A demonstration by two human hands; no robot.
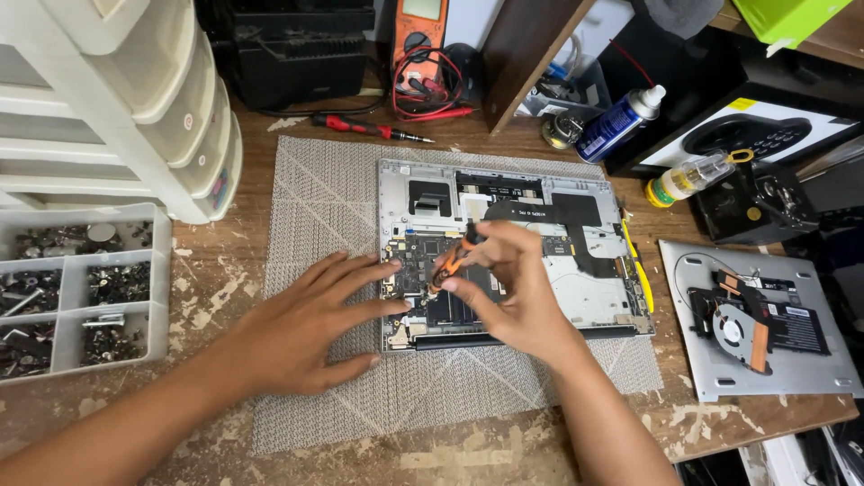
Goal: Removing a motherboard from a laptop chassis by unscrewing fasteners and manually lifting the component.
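An opened silver laptop base (585, 297) lies on a grey woven mat (324, 189), its circuit board (416, 256) and black parts exposed. My right hand (513, 297) holds a small orange-and-black screwdriver (453, 259) upright, its tip down on the board near the left middle. My left hand (315, 324) rests flat, fingers spread, on the mat and the laptop's left edge, touching the board's corner.
A compartment tray of screws (81, 288) sits at left under white plastic drawers (135, 99). A removed silver panel with a fan (756, 324) lies at right. A red screwdriver (369, 129), multimeter (421, 36), spray can (621, 121) and small bottle (688, 177) stand behind.
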